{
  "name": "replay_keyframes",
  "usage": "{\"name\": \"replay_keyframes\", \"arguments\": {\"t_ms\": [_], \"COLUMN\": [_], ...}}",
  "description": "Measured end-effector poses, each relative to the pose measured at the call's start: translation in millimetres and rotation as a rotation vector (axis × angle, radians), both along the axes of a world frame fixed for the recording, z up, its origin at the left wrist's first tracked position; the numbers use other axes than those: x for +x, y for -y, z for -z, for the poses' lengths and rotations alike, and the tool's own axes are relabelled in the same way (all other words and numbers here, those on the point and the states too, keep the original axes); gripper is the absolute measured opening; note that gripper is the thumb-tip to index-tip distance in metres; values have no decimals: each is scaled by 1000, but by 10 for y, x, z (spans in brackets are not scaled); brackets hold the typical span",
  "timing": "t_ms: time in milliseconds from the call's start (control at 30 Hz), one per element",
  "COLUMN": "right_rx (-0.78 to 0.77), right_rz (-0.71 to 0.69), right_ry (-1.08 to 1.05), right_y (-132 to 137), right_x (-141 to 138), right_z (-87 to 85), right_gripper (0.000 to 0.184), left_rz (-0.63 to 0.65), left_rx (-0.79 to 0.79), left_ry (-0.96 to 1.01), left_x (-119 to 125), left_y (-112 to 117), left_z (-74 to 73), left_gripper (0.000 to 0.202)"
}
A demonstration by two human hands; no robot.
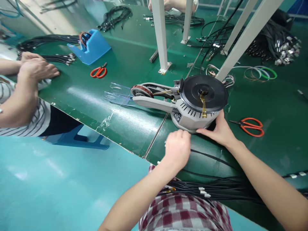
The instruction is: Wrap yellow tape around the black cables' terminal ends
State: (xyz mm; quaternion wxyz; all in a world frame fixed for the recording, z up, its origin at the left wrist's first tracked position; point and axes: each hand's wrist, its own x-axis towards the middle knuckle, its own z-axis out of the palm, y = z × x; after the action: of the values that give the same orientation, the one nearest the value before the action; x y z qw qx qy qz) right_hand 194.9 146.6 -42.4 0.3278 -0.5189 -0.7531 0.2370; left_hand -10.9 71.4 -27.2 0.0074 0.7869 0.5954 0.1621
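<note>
A grey round tape dispenser (196,118) with a black turntable (204,93) on top stands in front of me. An amber strip of tape (203,104) lies across the turntable and hangs over its edge. Its arm reaches left and carries a brown tape roll (141,90). My right hand (220,130) grips the dispenser's lower right side, thumb along the front of the base. At the base's front left, my left hand (178,149) is closed with the fingers curled in; whatever it may hold is hidden. Black cables (211,157) run beside and below the hands.
Red-handled snips (252,126) lie to the right, another pair (99,71) at the left. A blue tape holder (92,48), white posts (160,35) and cable bundles (115,16) stand or lie farther back. A co-worker's hands (36,67) rest at the left; another person's hand (178,4) shows behind.
</note>
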Motion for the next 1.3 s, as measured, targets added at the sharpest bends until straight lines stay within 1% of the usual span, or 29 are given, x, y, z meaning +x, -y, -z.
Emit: {"name": "replay_keyframes", "arguments": {"t_ms": [33,100,200,267,300,367,433,500,533,667,700,767,833,900,933,1000,1100,1133,1200,1300], "right_rx": [-6,-7,-7,-5,-2,4,11,17,18,6,5,3,-4,-8,-8,-4,-13,-15,-13,-12], "right_rz": [-3,-11,-19,-24,-26,-27,-28,-28,-28,-25,-24,-21,-19,-13,-10,-5,-4,-4,-3,-6], "right_ry": [-7,-18,-33,-39,-42,-47,-51,-57,-60,-64,-66,-71,-73,-69,-68,-73,-79,-81,-86,-87], "right_y": [-3,-4,0,-1,-3,-8,-12,-11,-9,6,10,16,18,20,21,25,33,34,32,26], "right_x": [6,28,48,53,55,58,59,57,55,53,53,54,52,44,38,25,14,14,18,28], "right_z": [20,27,5,5,11,30,45,45,42,27,26,27,26,19,13,-1,-14,-14,-8,10], "right_gripper": [131,132,131,132,133,134,136,136,135,134,134,133,133,133,132,130,127,127,127,128], "left_rz": [16,29,4,-38,-63,-72,-38,-9,-13,-74,-81,-90,-78,-33,-13,-25,-95,-108,-107,-95], "left_rx": [-5,-24,-45,-52,-54,-58,-64,-70,-71,-59,-52,-45,-48,-52,-52,-50,-52,-55,-70,-100], "left_ry": [8,8,-34,-67,-76,-73,-47,-30,-33,-92,-104,-113,-91,-58,-49,-54,-90,-105,-125,-105], "left_x": [28,-6,-180,-221,-192,-54,97,140,103,-188,-214,-148,15,146,162,79,-152,-185,-125,149], "left_y": [11,-2,-60,-73,-63,-19,29,46,38,-29,-34,-16,29,68,75,60,5,-6,2,78], "left_z": [1,-13,-58,-81,-83,-71,-53,-52,-62,-122,-129,-117,-80,-43,-31,-24,-39,-43,-44,-27], "left_gripper": [24,23,24,24,23,21,19,19,19,21,21,20,18,15,14,14,20,20,16,10]}}
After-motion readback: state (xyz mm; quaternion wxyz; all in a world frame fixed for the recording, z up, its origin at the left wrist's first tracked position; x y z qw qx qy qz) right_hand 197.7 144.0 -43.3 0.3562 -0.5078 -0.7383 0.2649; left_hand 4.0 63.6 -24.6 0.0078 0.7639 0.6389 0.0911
